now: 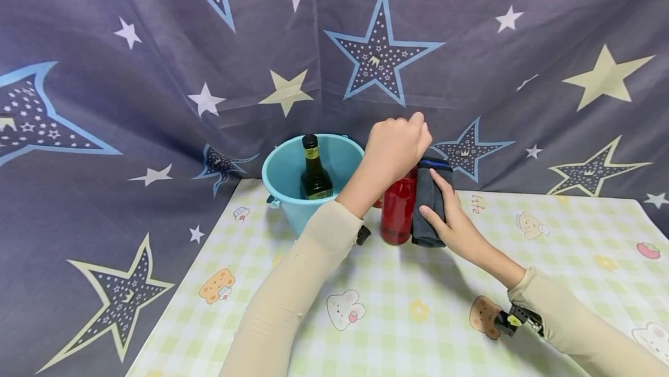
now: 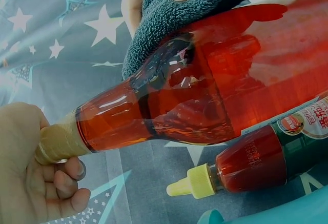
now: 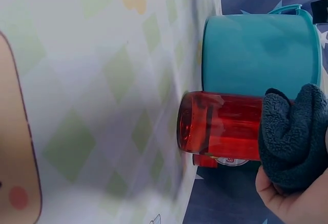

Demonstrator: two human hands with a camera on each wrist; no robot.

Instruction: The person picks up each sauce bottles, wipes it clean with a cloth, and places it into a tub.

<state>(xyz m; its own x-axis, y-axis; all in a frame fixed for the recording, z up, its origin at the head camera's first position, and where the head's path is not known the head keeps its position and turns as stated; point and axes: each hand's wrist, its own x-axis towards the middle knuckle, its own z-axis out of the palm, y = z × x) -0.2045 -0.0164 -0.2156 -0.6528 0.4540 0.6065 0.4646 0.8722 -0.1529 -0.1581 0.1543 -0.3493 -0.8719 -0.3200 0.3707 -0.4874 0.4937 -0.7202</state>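
Observation:
A bottle of red liquid [image 1: 398, 211] stands nearly upright over the table beside the bucket. My left hand [image 1: 399, 144] grips it by the gold-wrapped neck [image 2: 62, 138], fingers curled round the top in the left wrist view. In my right hand [image 1: 450, 223] is a folded dark grey towel [image 1: 430, 208], pressed against the bottle's side. The right wrist view shows the towel [image 3: 292, 137] wrapping part of the bottle's upper body, with the base [image 3: 192, 124] close to the tablecloth. Part of the bottle is hidden behind my left hand and the towel.
A light blue bucket [image 1: 300, 208] stands left of the bottle, holding a dark glass bottle [image 1: 316, 176] with a black cap. Behind the red bottle is a sauce squeeze bottle [image 2: 251, 165] with a yellow nozzle. A starry curtain [image 1: 355, 115] hangs behind the checked tablecloth [image 1: 387, 319].

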